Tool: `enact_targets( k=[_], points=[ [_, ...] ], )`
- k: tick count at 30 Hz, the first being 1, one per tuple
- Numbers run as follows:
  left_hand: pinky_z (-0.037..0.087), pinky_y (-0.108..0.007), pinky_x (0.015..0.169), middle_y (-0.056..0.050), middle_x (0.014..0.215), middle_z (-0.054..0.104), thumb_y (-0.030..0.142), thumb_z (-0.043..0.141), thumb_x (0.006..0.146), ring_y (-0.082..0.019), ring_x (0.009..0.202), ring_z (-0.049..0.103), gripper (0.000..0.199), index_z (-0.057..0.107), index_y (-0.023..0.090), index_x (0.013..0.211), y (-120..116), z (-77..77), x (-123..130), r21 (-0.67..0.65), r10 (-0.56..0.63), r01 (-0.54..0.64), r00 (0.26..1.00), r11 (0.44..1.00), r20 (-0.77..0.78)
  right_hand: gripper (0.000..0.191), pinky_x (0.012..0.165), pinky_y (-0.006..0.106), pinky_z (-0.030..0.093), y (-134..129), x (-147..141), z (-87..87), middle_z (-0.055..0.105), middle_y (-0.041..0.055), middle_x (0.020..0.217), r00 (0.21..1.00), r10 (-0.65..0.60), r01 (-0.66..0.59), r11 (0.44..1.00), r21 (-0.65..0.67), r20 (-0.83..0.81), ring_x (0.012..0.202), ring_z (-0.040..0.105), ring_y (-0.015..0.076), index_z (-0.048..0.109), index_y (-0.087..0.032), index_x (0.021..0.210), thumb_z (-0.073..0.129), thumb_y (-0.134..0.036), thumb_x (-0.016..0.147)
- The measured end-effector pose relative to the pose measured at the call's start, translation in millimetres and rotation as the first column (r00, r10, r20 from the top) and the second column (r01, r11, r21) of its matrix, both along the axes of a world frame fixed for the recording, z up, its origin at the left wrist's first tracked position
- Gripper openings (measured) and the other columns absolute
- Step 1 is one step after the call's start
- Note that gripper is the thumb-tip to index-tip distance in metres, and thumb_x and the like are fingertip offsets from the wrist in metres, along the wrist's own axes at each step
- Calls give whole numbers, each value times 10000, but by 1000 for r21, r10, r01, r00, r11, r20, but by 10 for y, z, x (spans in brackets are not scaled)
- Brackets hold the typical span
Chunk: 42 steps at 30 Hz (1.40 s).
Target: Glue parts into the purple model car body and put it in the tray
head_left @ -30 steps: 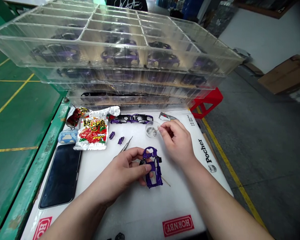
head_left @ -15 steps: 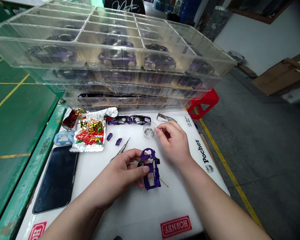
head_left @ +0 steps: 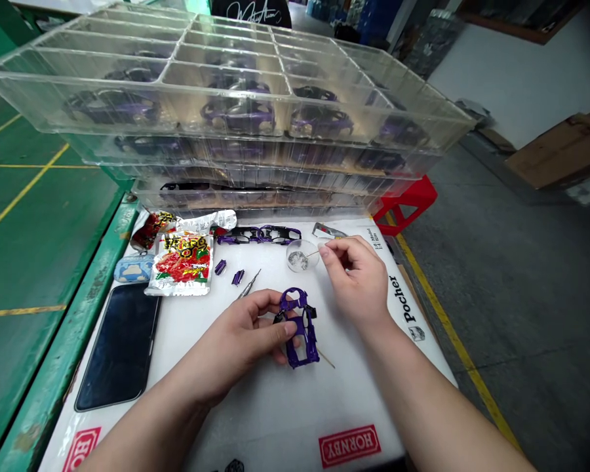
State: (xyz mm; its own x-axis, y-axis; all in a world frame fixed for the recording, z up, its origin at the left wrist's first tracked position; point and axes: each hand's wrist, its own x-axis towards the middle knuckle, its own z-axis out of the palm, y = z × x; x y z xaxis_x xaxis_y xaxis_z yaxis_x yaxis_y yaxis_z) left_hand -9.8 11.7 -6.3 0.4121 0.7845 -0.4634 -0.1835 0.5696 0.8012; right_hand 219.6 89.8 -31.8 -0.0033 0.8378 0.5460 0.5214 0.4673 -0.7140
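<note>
My left hand (head_left: 255, 331) grips a purple model car body (head_left: 299, 325) between thumb and fingers, tilted up above the white work surface. Black parts stick out at the shell's sides. Pinched in my right hand (head_left: 360, 278) is a thin stick (head_left: 314, 254), its tip over a small clear dish (head_left: 294, 246) of silvery bits. Another thin stick (head_left: 327, 358) shows beside the body, its upper end hidden behind it. Past my left fingers lies a metal pen-like tool (head_left: 250, 285) with a fine tip, and two small purple parts (head_left: 238, 277) rest close by.
Stacked clear trays (head_left: 226, 124) with purple car bodies stand at the back. More purple shells (head_left: 259, 235) lie before them. At left are foil food packets (head_left: 181, 262), a blue case (head_left: 134, 269) and a phone (head_left: 118, 347). A red stool (head_left: 408, 204) stands behind right.
My right hand has drawn back slightly to the right from the dish, and the thin stick in it now shows. My left hand still holds the car body. The view has shifted slightly.
</note>
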Motion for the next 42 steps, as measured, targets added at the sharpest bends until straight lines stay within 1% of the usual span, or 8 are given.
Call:
enact_targets(
  k=[5,10,21,28,30,34,37,42],
  points=[
    [618,-254,704,-58,998,798,454,1000,870,-151,755,737,495,765,149,1181,14,9,14,10,59,-59,998,998,18,161,706,302,500,23,29,-44,690,12,931,996,-12,6,997,-75,-90,780,606,181,796,-212,1014,797,-348,1099],
    [625,-249,697,-68,1015,801,411,974,906,-156,784,740,418,765,145,1153,24,17,24,32,108,-109,993,994,41,259,727,321,509,44,54,-101,716,27,929,983,-28,-4,985,-171,-180,787,633,196,802,-210,1030,814,-462,1086],
    [634,-258,711,-69,1054,796,435,999,879,-162,799,755,471,783,151,1187,15,-6,26,21,120,-120,993,993,16,250,716,321,497,47,52,-110,714,21,915,976,-25,-16,982,-186,-216,782,629,188,811,-217,1027,832,-463,1067],
    [630,-255,705,-72,1071,799,418,1000,880,-154,773,751,471,779,144,1192,14,2,29,24,134,-135,991,991,23,297,702,309,526,-57,52,-6,697,23,896,925,10,-84,981,-177,-380,765,634,187,787,-216,1047,881,-497,1050],
    [634,-261,715,-75,1090,806,403,998,881,-151,763,751,464,778,149,1200,11,-2,27,27,146,-146,989,989,11,257,697,310,516,-109,54,33,682,18,896,913,67,-138,979,-149,-401,758,625,181,784,-223,1059,874,-463,1072],
    [646,-277,722,-76,1044,821,352,1006,861,-170,773,755,436,771,159,1173,1,-14,24,33,177,-178,984,984,12,90,693,305,486,-199,25,135,669,15,955,915,195,-232,971,-65,-354,800,618,169,765,-224,1032,808,-266,1098],
    [653,-281,740,-77,1018,833,339,994,874,-184,805,767,422,766,165,1183,1,-16,24,31,171,-171,985,985,8,86,712,307,482,-238,-5,198,662,7,961,936,238,-252,967,-24,-258,841,609,167,740,-223,1023,770,-186,1095],
    [658,-269,743,-41,977,814,316,1010,852,-157,761,748,426,774,164,1173,11,3,27,36,164,-164,986,986,5,123,737,323,482,-263,-18,224,649,-2,958,946,276,-283,959,-18,-171,849,592,163,719,-226,1006,770,-168,1102]
  ],
)
